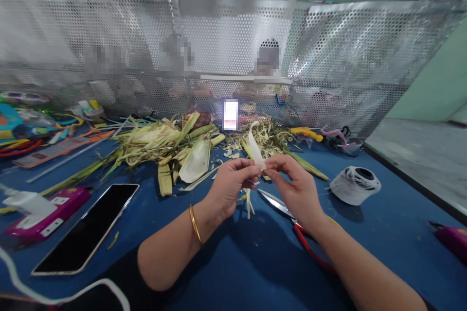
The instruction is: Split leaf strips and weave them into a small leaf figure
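Between my two hands is a pale strip of plant husk (256, 148), its upper end curling up and away from my fingers. My left hand (231, 182), with a gold bangle at the wrist, pinches the strip's lower end from the left. From the right, my right hand (294, 185) pinches the same end, the fingertips of both hands nearly touching. Thin pale shreds (248, 205) show below my left fingers; whether they join the strip I cannot tell. Scissors (275, 202) with red handles lie partly hidden under my right hand and forearm.
Piles of husk leaves (153, 141) and shreds (272, 136) lie ahead. A spool of white thread (355, 185) stands right. Left are a phone (89, 228), a purple power strip (49, 216) and a white cable (62, 301). A perforated metal panel (233, 24) closes the back; people sit behind it.
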A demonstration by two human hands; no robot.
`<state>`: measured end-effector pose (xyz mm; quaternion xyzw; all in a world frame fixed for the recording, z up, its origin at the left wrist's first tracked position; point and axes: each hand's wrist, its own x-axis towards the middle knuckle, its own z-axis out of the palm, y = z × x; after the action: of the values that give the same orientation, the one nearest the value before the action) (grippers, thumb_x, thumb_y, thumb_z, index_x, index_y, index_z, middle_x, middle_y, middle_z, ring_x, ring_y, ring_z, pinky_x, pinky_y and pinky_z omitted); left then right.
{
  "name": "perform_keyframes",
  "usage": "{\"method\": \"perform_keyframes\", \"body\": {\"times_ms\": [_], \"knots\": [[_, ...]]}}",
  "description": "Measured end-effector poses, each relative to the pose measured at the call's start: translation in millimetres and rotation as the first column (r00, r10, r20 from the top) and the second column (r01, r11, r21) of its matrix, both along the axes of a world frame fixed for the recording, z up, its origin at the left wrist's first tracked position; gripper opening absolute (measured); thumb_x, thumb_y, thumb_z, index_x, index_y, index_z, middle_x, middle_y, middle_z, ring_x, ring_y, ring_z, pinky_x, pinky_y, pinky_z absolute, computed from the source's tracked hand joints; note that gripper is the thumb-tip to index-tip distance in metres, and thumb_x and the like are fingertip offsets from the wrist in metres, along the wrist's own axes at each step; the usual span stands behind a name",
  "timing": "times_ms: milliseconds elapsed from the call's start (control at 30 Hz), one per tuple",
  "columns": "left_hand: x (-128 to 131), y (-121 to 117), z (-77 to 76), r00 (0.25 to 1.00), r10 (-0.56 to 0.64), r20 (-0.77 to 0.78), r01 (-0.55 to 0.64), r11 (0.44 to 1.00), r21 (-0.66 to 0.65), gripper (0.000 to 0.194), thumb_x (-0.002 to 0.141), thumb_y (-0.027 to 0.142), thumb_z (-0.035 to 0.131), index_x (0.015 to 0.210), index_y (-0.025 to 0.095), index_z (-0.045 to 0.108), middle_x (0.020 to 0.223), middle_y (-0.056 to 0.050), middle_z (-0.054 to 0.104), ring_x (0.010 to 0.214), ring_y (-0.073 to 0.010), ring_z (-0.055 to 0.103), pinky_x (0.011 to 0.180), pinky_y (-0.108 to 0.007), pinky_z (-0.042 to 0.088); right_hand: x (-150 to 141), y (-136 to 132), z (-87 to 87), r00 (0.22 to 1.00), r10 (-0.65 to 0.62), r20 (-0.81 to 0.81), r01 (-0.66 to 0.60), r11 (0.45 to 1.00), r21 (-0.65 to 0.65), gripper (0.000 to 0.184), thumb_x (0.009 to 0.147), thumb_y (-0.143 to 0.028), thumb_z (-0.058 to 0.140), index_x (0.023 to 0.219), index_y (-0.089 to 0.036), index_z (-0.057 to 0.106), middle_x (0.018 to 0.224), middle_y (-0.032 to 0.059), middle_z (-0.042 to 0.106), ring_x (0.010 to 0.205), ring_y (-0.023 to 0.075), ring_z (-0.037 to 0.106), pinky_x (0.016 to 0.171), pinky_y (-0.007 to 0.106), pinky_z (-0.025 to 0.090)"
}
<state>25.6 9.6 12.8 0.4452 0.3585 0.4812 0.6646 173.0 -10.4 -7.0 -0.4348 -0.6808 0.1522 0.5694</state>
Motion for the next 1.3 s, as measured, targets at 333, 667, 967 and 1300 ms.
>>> {"method": "perform_keyframes", "body": {"times_ms": [333,667,967,1300], "knots": [[-2.3,1.8,0.9,0.995,-0.074,0.066,0.083,0.986,-0.147,0.014,0.061,0.016,0.075,0.068,0.013,0.064,0.06,0.002,0.057,0.054,-0.0059,0.049,0.053,-0.019,0.039,4.3,0.2,1.4,0.932,-0.158,0.326,0.062,0.956,0.286,0.014,0.089,-0.018,0.054,0.092,-0.026,0.065,0.087,0.002,0.072,0.083,0.0192,0.064,0.077,0.034,0.047],[-3.5,1.2,2.1,0.988,-0.115,0.104,0.135,0.967,-0.215,0.007,0.06,0.012,0.071,0.063,0.013,0.065,0.061,0.002,0.057,0.055,-0.0049,0.049,0.051,-0.017,0.038,9.3,2.1,2.8,0.869,-0.182,0.459,-0.013,0.92,0.391,0.022,0.089,-0.011,0.05,0.094,-0.025,0.066,0.087,0.0028,0.072,0.081,0.019,0.064,0.079,0.035,0.045],[-0.9,0.8,0.1,0.992,-0.097,0.08,0.107,0.984,-0.14,0.014,0.063,0.018,0.075,0.072,0.012,0.066,0.065,0.0,0.06,0.056,-0.0066,0.052,0.051,-0.018,0.041,6.3,1.5,0.9,0.944,-0.147,0.295,0.067,0.962,0.265,0.013,0.09,-0.019,0.052,0.083,-0.024,0.062,0.082,0.002,0.07,0.079,0.0181,0.062,0.076,0.032,0.045],[6.0,-1.6,-3.8,0.993,0.069,-0.091,-0.052,0.984,0.171,0.013,0.071,0.026,0.068,0.067,0.014,0.064,0.062,-0.001,0.062,0.054,-0.008,0.053,0.052,-0.021,0.045,0.6,2.2,0.9,0.998,-0.04,-0.057,0.033,0.993,-0.11,0.009,0.082,-0.027,0.061,0.076,-0.021,0.062,0.073,0.001,0.067,0.071,0.0162,0.06,0.068,0.029,0.046]]}}
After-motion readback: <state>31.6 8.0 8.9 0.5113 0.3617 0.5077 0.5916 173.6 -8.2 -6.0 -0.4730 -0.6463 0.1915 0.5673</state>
